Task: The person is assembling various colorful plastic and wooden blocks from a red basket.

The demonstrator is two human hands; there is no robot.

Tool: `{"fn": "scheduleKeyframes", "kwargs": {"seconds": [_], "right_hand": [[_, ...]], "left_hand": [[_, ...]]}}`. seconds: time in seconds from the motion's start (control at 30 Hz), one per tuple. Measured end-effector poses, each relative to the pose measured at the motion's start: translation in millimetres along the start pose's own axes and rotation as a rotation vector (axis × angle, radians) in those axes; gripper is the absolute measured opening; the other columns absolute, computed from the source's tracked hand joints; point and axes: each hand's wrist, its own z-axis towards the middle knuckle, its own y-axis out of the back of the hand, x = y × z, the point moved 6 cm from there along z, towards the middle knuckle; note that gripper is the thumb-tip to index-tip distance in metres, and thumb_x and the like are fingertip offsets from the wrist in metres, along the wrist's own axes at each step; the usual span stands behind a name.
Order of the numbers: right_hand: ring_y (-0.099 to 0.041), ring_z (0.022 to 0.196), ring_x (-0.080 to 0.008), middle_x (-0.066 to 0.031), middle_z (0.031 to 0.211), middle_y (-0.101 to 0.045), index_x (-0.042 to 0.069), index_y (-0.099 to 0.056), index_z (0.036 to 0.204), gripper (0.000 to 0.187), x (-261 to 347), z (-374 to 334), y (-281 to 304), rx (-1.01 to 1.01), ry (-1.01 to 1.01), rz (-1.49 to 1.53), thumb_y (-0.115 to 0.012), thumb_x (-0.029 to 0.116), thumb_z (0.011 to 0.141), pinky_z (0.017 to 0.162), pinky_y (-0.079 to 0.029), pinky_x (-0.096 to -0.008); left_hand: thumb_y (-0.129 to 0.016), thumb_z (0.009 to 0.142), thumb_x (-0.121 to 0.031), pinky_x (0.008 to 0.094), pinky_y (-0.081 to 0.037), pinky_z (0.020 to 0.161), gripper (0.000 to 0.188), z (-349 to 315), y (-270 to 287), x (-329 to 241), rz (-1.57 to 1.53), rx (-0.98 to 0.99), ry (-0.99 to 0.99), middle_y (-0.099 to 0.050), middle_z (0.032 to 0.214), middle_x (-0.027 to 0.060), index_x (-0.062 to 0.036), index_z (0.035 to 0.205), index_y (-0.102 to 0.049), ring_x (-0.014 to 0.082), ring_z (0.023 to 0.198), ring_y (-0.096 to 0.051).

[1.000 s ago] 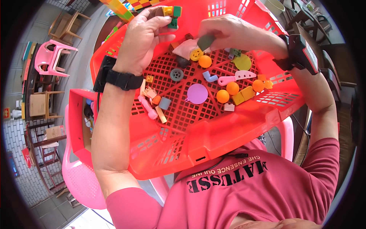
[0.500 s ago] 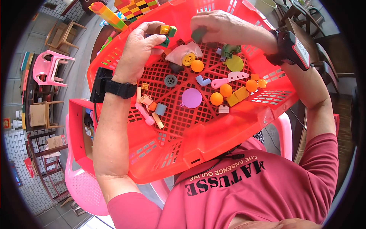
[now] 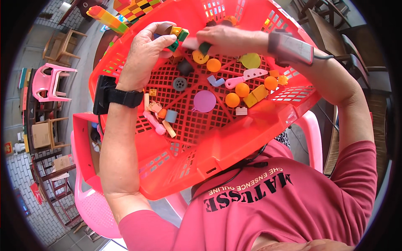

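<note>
At the far left of a red plastic basket point(image 3: 234, 146), my left hand point(image 3: 142, 54) is closed around several toy building blocks point(image 3: 181, 34), yellow and green, with a brown one near the fingertips. To the right, my right hand point(image 3: 228, 39) is closed over the basket's far part, blurred by motion. A dark green block point(image 3: 204, 48) sticks out from under its fingers. Just below the hands lie a yellow toy wheel point(image 3: 200, 56), an orange ball point(image 3: 213, 65), a black piece point(image 3: 184, 66) and a grey wheel point(image 3: 180, 84).
Around the basket floor lie a pink toy knife point(image 3: 247, 78), a purple disc point(image 3: 204, 101), a green disc point(image 3: 251, 60), more orange balls point(image 3: 233, 100) and a doll-like piece point(image 3: 155, 108). A built block model point(image 3: 136, 9) stands beyond the rim. Pink chair point(image 3: 94, 211) at left.
My right hand has swept toward the left hand and slightly down, still with the dark green block. The pale cloth-like piece there is now mostly hidden. My left hand keeps its blocks.
</note>
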Motion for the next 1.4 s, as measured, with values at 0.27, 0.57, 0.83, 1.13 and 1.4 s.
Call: {"fn": "scheduleKeyframes", "kwargs": {"seconds": [0.27,0.57,0.83,1.13,1.4], "right_hand": [[-0.062,0.085,-0.035,-0.0172,0.086,-0.062,0.003,-0.053,0.098,0.023,-20.1,-6.1,14.2,0.26,-0.218,-0.292,-0.056,0.011,0.077,0.074,-0.047,-0.0448],[-0.062,0.089,-0.0327,-0.0141,0.092,-0.063,0.004,-0.057,0.098,0.03,-31.1,-16.9,24.8,0.408,-0.22,-0.379,-0.059,0.002,0.068,0.072,-0.048,-0.0432],[-0.061,0.091,-0.0331,-0.0145,0.095,-0.063,0.001,-0.062,0.097,0.029,-20.8,-20.6,20.1,0.479,-0.177,-0.413,-0.06,0.003,0.068,0.075,-0.05,-0.0416],[-0.06,0.093,-0.0345,-0.018,0.099,-0.059,-0.002,-0.063,0.095,0.028,-26.2,-19.5,6.5,0.522,-0.117,-0.422,-0.063,0.006,0.069,0.077,-0.05,-0.0426],[-0.056,0.101,-0.0317,-0.0137,0.106,-0.054,0.003,-0.053,0.113,0.044,-15.7,-6.4,5.4,0.293,-0.071,-0.32,-0.062,0.005,0.07,0.079,-0.049,-0.0416]], "left_hand": [[-0.06,0.086,-0.014,0.0221,-0.047,0.068,0.023,-1.6,11.0,6.3,0.105,-0.109,0.02,-0.062,0.091,0.0009,-0.0036,0.107,-0.06,0.008,0.082,-0.058],[-0.059,0.076,-0.019,0.0301,-0.047,0.071,0.03,7.4,16.1,45.5,0.494,0.073,0.136,-0.063,0.081,0.0111,0.0029,0.096,-0.061,0.0173,0.077,-0.059],[-0.06,0.069,-0.021,0.0392,-0.048,0.078,0.033,-1.0,5.0,58.0,0.981,0.31,0.251,-0.065,0.086,0.0191,-0.0009,0.095,-0.065,0.0323,0.088,-0.063],[-0.063,0.071,-0.015,0.0409,-0.046,0.087,0.042,2.4,-1.5,63.0,1.001,0.277,0.106,-0.061,0.107,0.0175,-0.004,0.111,-0.055,0.0322,0.104,-0.057],[-0.05,0.079,-0.006,0.0431,-0.046,0.086,0.033,7.3,-25.4,58.2,0.876,0.182,-0.264,-0.06,0.105,0.017,-0.0044,0.11,-0.059,0.0353,0.1,-0.057]]}}
